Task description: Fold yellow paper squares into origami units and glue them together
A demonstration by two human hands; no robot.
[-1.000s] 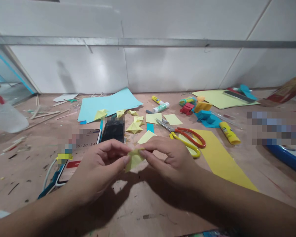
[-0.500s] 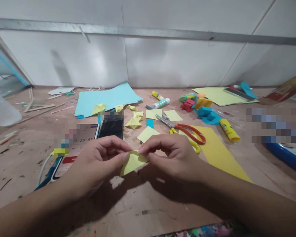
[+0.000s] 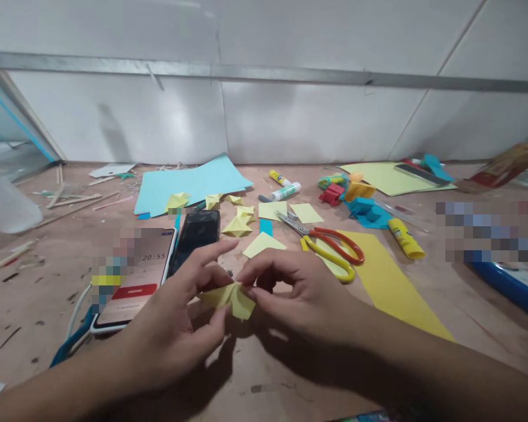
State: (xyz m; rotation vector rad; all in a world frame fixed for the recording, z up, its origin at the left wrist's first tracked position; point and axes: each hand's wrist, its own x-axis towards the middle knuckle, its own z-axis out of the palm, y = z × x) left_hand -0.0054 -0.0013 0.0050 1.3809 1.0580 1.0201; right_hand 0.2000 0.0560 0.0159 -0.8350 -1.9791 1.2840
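Both hands meet over the middle of the brown table (image 3: 255, 375) on a small folded yellow paper piece (image 3: 229, 299). My left hand (image 3: 180, 328) pinches its left side with thumb and middle fingers, the index finger stretched out above. My right hand (image 3: 294, 293) pinches the paper's right end with thumb and fingertips curled in. Just beyond the hands lie two phones: one with a lit timer screen (image 3: 136, 275) and one dark (image 3: 196, 234).
Red-and-yellow scissors (image 3: 330, 246) lie to the right on a long yellow sheet (image 3: 391, 281). Several folded yellow pieces (image 3: 237, 223), a light blue sheet (image 3: 189, 181), glue sticks (image 3: 286, 190) and paper scraps sit farther back. A white wall closes the rear.
Both hands dropped lower toward the table with the paper. The left index finger has lifted and straightened, and the paper is now folded narrower between the pinches.
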